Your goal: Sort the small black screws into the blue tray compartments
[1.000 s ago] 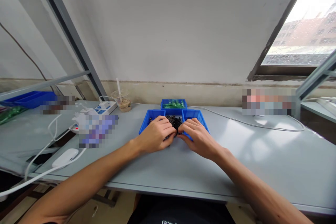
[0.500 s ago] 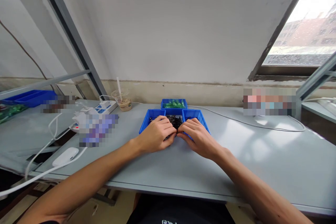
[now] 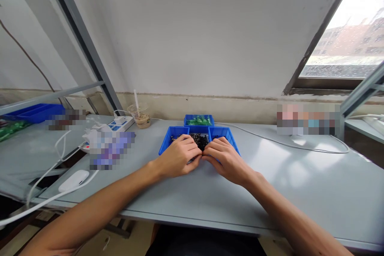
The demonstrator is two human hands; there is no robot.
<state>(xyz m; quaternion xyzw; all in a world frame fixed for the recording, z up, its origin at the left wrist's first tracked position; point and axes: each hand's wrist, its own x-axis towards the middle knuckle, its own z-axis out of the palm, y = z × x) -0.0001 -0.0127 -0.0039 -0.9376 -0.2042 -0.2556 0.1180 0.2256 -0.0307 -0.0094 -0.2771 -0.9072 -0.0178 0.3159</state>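
Both my hands meet in front of a blue divided bin (image 3: 164,144). My left hand (image 3: 181,154) has its fingertips pinched together at the middle compartment, and my right hand (image 3: 223,158) pinches from the other side, tips almost touching. Whatever lies between the fingertips is too small and hidden to name. Behind them, small black parts (image 3: 201,141) are heaped in the middle compartment. Some small pieces show in the left compartment, while my right hand partly covers the right one. A smaller blue bin (image 3: 186,121) with green pieces (image 3: 199,120) stands just behind.
To the left are a plastic drink cup (image 3: 142,117) with a straw, a power strip (image 3: 123,123), a white mouse-shaped object (image 3: 74,180) and white cables. A grey cable (image 3: 270,139) crosses the grey table (image 3: 192,204) toward the right. A metal frame post (image 3: 81,36) rises at left.
The view has shifted very slightly. Both hands keep nearly the same place and pinch, with only small finger movement.
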